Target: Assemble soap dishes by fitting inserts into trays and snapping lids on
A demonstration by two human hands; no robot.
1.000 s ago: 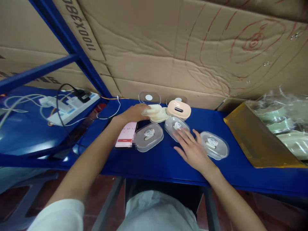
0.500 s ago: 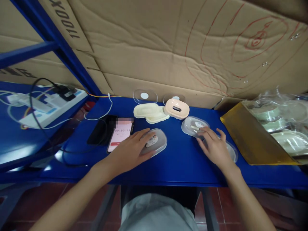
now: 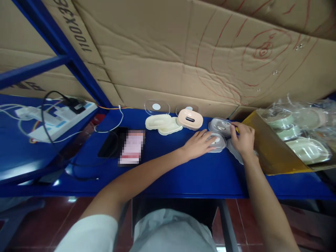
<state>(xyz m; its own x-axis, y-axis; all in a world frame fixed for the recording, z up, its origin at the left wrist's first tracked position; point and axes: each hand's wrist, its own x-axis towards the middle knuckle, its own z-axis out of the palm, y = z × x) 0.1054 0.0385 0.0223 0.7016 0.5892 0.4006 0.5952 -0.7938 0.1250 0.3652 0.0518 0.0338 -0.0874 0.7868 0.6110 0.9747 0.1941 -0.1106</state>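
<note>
1. A person's left hand (image 3: 198, 144) lies spread, its fingers on a clear case (image 3: 222, 142) on the blue table (image 3: 183, 178).
2. The right hand (image 3: 243, 138), fingers bent, meets the edge of a rear clear case (image 3: 219, 122); whether it grips cannot be told.
3. Both cases sit between a peach cover (image 3: 190, 114) and a carton (image 3: 275, 154).
4. The step in hand appears to be positioning cases; the next move would call for light, steady fingers.
</note>
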